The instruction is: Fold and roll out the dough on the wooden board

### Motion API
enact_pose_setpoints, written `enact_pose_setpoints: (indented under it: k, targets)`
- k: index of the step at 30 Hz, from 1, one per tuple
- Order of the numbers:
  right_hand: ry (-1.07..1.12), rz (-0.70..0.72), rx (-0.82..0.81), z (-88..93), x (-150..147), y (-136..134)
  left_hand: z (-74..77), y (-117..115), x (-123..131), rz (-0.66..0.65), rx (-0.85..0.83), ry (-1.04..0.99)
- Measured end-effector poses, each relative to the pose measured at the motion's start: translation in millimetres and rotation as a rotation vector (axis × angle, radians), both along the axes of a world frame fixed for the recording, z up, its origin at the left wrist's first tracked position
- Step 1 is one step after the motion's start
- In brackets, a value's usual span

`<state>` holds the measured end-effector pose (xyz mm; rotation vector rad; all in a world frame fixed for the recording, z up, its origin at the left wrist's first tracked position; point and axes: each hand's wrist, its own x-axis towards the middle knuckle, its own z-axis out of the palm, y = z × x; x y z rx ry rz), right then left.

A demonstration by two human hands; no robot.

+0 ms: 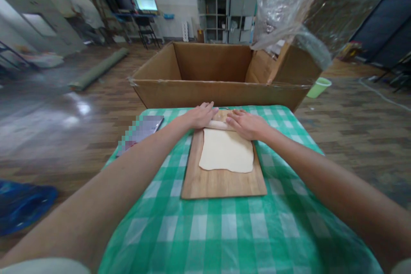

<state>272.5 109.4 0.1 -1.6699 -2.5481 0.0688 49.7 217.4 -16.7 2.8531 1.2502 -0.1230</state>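
Note:
A sheet of pale dough [227,150], roughly square with wavy edges, lies flat on a wooden board [221,184]. Across its far edge runs a light rolling pin [220,125]. My left hand [202,115] rests on the pin's left end, fingers stretched forward and to the right. On the right end lies my right hand [245,124], its fingers extended flat toward the middle. Both hands press from above and are not wrapped round the pin; they hide its ends.
A green checked cloth [224,231] covers the table. At its left edge lies a partly pixelated flat object [144,130]. Beyond the table stands a large open cardboard box [218,93], with clear plastic wrap [282,8] at its right. A person [85,10] is at far left.

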Motion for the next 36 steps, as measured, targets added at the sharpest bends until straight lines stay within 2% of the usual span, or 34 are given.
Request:
enact_pose_setpoints:
  k: [3, 6, 10, 14, 17, 19, 23, 27, 32, 36]
  targets:
    - [-0.022, -0.019, -0.015, 0.1, 3, 11, 1.7, 0, 2, -0.014, 0.056, 0.02]
    - [-0.028, 0.015, 0.027, 1.5, 3, 6, 1.7, -15, -2, -0.009, 0.105, -0.005]
    - [0.023, 0.04, 0.114, -0.1, -4, -31, 3.8, -64, -16, -0.054, 0.234, -0.067]
    - [0.051, 0.002, 0.171, -7.6, -7, -75, 8.3, -123, -24, 0.042, 0.243, -0.175]
    - [0.073, 0.017, 0.183, -11.8, -6, -85, 10.2, -146, -24, 0.07, 0.258, -0.206]
    - [0.092, -0.017, 0.165, -12.1, -4, -77, 10.7, -147, -21, 0.101, 0.248, -0.201]
    - [0.114, -0.08, 0.126, -8.3, -4, -46, 11.7, -130, -13, 0.153, 0.216, -0.168]
    - [0.099, -0.045, 0.11, -5.9, -4, -23, 13.2, -111, -9, 0.113, 0.236, -0.148]
    - [0.098, -0.133, -0.01, -8.9, 1, 1, 13.1, -93, -11, 0.1, 0.203, -0.133]
    - [0.059, -0.124, -0.071, -6.5, 2, 23, 10.6, -82, -13, 0.009, 0.205, -0.113]
